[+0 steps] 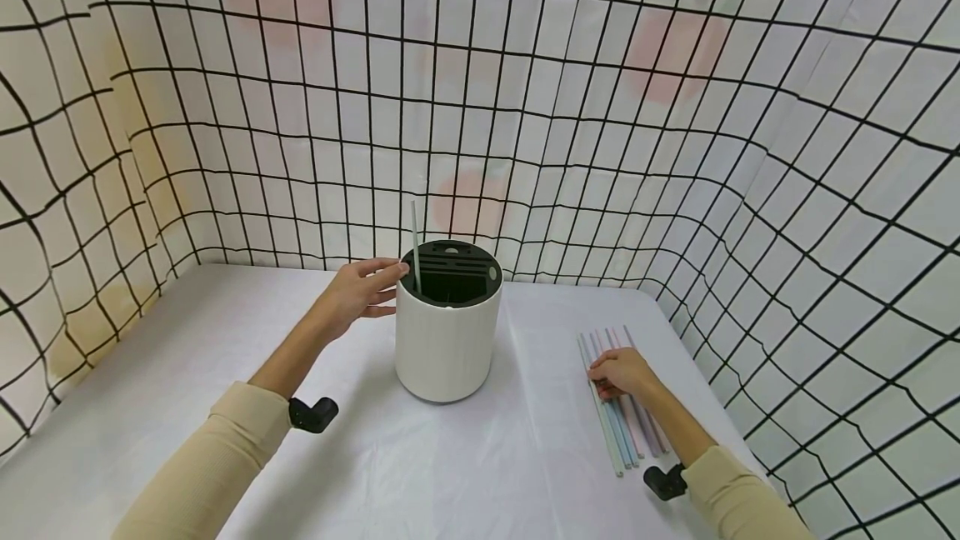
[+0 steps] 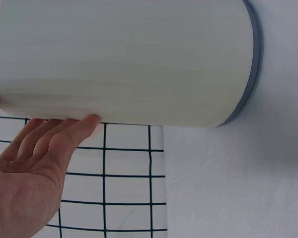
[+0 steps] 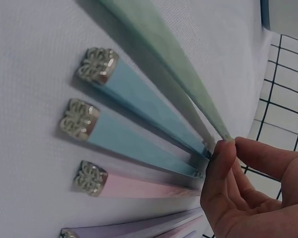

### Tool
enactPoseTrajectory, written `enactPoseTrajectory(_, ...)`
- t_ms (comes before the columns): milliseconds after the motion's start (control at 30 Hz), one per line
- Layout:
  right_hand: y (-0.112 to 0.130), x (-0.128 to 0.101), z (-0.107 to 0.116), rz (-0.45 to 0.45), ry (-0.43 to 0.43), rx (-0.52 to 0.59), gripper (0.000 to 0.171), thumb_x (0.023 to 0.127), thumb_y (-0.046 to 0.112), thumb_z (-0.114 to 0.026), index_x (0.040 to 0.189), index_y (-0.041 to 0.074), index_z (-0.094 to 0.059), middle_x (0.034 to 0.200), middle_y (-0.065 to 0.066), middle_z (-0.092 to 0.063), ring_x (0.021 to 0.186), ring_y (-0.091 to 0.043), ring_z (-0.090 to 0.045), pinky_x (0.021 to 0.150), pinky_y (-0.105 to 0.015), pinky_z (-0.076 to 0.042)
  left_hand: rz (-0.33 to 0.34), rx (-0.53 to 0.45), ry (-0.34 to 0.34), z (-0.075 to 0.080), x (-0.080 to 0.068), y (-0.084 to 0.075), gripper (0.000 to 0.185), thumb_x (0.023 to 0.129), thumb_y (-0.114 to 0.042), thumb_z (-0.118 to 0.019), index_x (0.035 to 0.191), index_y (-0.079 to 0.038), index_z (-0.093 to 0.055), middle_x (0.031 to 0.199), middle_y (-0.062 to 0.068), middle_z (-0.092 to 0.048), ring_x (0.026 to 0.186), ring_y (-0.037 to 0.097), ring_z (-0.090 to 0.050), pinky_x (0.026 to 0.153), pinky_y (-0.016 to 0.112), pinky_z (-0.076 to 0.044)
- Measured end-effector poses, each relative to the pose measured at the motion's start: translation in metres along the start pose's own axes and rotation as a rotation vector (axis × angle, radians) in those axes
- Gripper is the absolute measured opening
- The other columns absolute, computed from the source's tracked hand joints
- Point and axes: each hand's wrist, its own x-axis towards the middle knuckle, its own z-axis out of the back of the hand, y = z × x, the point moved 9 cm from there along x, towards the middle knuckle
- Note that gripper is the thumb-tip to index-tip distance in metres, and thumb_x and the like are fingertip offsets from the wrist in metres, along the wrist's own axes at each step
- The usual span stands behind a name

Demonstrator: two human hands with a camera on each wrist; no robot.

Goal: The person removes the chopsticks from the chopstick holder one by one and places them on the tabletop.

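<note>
A white tablecloth [image 1: 465,473] is covering the table, and a grid-patterned backdrop [image 1: 675,148] is enclosing it at the back and on both sides. A white cylindrical chopstick holder [image 1: 447,332] with a black slotted insert is standing upright near the middle of the cloth. 1 pale green chopstick [image 1: 415,244] is standing in the holder at its left rim, projecting well above the top.

The left hand [image 1: 360,290] is resting against the upper left wall of the holder; its fingers [image 2: 64,136] are lying nearly straight along the wall and are gripping nothing.

A row of pastel chopsticks [image 1: 618,423] is lying flat on the cloth, well to the right of the holder. The right wrist view is showing 1 green, 2 blue, 1 pink and what appear to be 2 purple sticks, several with ornate metal end caps [image 3: 97,64].

The right hand [image 1: 621,373] is lying over the far part of this row. Its thumb and fingertips [image 3: 223,163] are pinching the tip of the green chopstick [image 3: 169,49].
</note>
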Motion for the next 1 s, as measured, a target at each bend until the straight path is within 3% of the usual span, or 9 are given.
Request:
enactPoseTrajectory(200,0.004,-0.002,0.007,0.013,-0.028,-0.016,0.017,0.093,0.005,-0.067,0.1,-0.011,-0.066,0.077,-0.011,-0.068,0.058,-0.013,-0.063,0.055,-0.024,-0.059,0.004,0.004,0.006,-0.001,0.001,0.0,0.068,0.097,-0.043,-0.069,0.148,-0.003,-0.048,0.151,0.016,-0.052,0.136,0.037,-0.054,0.095,0.04,-0.06)
enactPoseTrajectory(333,0.029,-0.004,0.011,0.052,-0.027,0.003,0.022,0.095,0.008,-0.066,0.105,-0.011,-0.064,0.09,-0.019,-0.07,0.067,-0.017,-0.067,0.059,-0.026,-0.06,0.0,0.007,0.003,0.0,0.001,-0.001,0.068,0.097,-0.042,-0.069,0.148,-0.003,-0.048,0.152,0.016,-0.052,0.136,0.037,-0.054,0.095,0.041,-0.06)
enactPoseTrajectory(600,0.116,-0.012,0.012,0.182,-0.025,0.002,0.024,0.099,0.014,-0.065,0.112,-0.006,-0.066,0.105,-0.018,-0.071,0.077,-0.015,-0.067,0.074,-0.026,-0.063,0.003,-0.014,0.006,-0.001,0.0,0.001,0.066,0.098,-0.04,-0.069,0.147,-0.001,-0.048,0.151,0.017,-0.051,0.136,0.037,-0.053,0.095,0.042,-0.06)
enactPoseTrajectory(733,0.169,-0.024,0.009,0.269,-0.033,-0.02,0.026,0.099,0.018,-0.065,0.115,-0.003,-0.067,0.11,-0.019,-0.071,0.085,-0.022,-0.07,0.082,-0.03,-0.063,-0.004,-0.009,0.002,0.0,0.0,0.0,0.066,0.098,-0.04,-0.068,0.148,-0.001,-0.048,0.151,0.017,-0.051,0.136,0.037,-0.053,0.095,0.042,-0.06)
enactPoseTrajectory(867,0.215,-0.038,-0.004,0.342,-0.017,-0.029,0.026,0.098,0.02,-0.067,0.115,0.0,-0.068,0.109,-0.017,-0.072,0.094,-0.031,-0.07,0.085,-0.032,-0.062,0.0,0.002,0.003,0.0,0.0,0.0,0.068,0.097,-0.043,-0.069,0.148,-0.003,-0.048,0.151,0.016,-0.052,0.136,0.037,-0.054,0.095,0.041,-0.059)
enactPoseTrajectory(1000,0.253,-0.052,-0.024,0.397,0.015,-0.021,0.023,0.098,0.02,-0.068,0.114,0.003,-0.069,0.109,-0.016,-0.073,0.093,-0.031,-0.07,0.086,-0.034,-0.062,0.001,0.017,0.002,0.0,-0.001,0.0,0.069,0.096,-0.045,-0.069,0.148,-0.004,-0.048,0.152,0.016,-0.051,0.136,0.036,-0.054,0.096,0.041,-0.059)
